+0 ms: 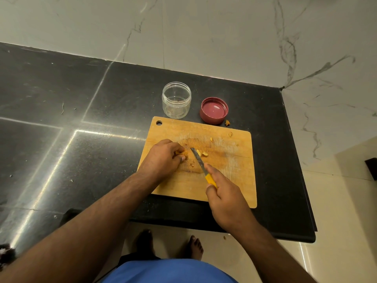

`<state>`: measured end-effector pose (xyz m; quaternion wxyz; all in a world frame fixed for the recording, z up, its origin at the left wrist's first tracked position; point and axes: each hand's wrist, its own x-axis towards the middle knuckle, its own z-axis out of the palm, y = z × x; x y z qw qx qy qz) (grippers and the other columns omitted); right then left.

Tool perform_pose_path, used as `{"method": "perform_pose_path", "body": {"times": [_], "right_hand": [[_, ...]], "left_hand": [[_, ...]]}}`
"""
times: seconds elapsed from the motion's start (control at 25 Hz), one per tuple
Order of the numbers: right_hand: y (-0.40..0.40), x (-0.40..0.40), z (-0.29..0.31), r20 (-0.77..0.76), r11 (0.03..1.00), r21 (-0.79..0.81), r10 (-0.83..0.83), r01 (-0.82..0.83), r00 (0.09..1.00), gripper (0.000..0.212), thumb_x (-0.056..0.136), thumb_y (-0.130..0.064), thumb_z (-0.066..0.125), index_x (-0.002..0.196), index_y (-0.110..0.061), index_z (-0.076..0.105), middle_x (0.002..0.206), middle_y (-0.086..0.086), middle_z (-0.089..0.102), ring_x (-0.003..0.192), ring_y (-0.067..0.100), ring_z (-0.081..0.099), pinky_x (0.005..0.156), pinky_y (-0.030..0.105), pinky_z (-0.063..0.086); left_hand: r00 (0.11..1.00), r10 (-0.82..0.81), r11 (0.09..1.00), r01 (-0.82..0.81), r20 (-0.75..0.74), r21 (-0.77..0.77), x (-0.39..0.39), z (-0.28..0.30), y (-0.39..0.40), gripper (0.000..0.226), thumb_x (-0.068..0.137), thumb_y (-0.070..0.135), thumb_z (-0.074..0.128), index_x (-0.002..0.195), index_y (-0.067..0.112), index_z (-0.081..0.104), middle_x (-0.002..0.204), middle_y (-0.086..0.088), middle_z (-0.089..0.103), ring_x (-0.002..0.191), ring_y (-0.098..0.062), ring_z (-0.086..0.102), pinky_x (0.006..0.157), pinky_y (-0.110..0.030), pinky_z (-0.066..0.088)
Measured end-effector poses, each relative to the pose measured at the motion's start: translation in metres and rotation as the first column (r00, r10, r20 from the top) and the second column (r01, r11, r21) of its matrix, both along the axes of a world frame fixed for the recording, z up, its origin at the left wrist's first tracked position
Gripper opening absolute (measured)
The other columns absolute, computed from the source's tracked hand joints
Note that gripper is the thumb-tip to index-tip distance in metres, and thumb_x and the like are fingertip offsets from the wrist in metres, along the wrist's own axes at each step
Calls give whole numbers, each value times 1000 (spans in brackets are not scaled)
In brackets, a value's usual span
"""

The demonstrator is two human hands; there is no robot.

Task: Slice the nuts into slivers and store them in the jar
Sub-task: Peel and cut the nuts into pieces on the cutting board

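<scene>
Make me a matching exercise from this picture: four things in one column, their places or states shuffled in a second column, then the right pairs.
Things:
1. jar
2. lid
3. knife
4. nut

States:
A. held in the right hand, blade on the cutting board
B. upside down on the counter
C. pinned under the left hand
D. open, nearly empty

Pairs: 1-D, 2-B, 3-A, 4-C
</scene>
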<state>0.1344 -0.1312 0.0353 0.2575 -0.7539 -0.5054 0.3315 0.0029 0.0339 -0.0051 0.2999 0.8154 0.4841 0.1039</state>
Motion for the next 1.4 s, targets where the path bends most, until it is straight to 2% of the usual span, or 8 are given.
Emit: {"method": "perform_pose_path", "body": {"times": [0.12,0.36,0.52,0.64,0.84,1.0,1.16,1.4], "right_hand": [[6,-2,-2,36,1000,6,22,-23,999,54,104,-21,41,154,-35,26,148,-8,44,110,6,52,90,22,43],[-17,6,-6,51,998,-21,55,-54,997,50,102,-20,42,150,-35,36,131,-14,52,80,-8,46,66,6,36],[-27,4,-10,37,997,-54,53,-51,998,49,103,-20,41,150,-34,36,128,-11,53,84,-6,49,68,7,38],[-38,7,-12,181,996,26,-93,90,979,52,100,-16,37,151,-27,35,129,-2,54,103,4,51,79,10,35],[-41,9,-13,106,995,51,-96,91,990,52,102,-17,42,151,-32,34,109,-20,48,84,4,55,67,15,46],[-42,13,-17,91,997,-27,-73,76,993,51,103,-22,42,151,-35,32,121,-14,51,84,1,54,67,12,42],[-46,30,-18,142,975,16,-222,222,965,54,103,-22,41,154,-31,27,127,-6,51,95,9,58,81,34,57],[-35,12,-12,-27,991,14,-133,134,991,52,103,-18,42,151,-34,33,141,-4,52,88,-2,52,73,14,43]], "left_hand": [[1000,2,1000,-2,4,10,0,-1,0,35,94,30,67,128,21,66,115,3,63,94,-9,51,78,-22,39],[1000,7,1000,-7,15,2,0,0,1,34,94,30,67,127,22,66,105,8,57,91,-9,51,74,-20,38],[1000,8,1000,-8,25,13,-1,0,0,34,93,30,68,126,21,67,102,9,56,91,-8,51,73,-20,37],[1000,1,1000,-1,26,19,-1,0,-1,34,93,30,68,126,21,67,102,10,55,91,-8,51,73,-20,36],[1000,2,1000,-2,23,25,0,-1,-1,34,94,30,68,126,21,67,101,10,55,91,-8,51,72,-21,37],[1000,8,1000,-9,25,23,-1,-2,-1,34,93,31,68,126,21,67,102,10,56,91,-8,51,73,-22,38],[999,18,1000,-19,32,22,0,-2,-1,34,94,30,68,126,21,67,102,10,56,90,-8,51,73,-22,38],[999,15,1000,-16,29,24,0,-1,-3,34,94,29,67,127,20,66,105,8,58,92,-8,51,74,-21,39]]}}
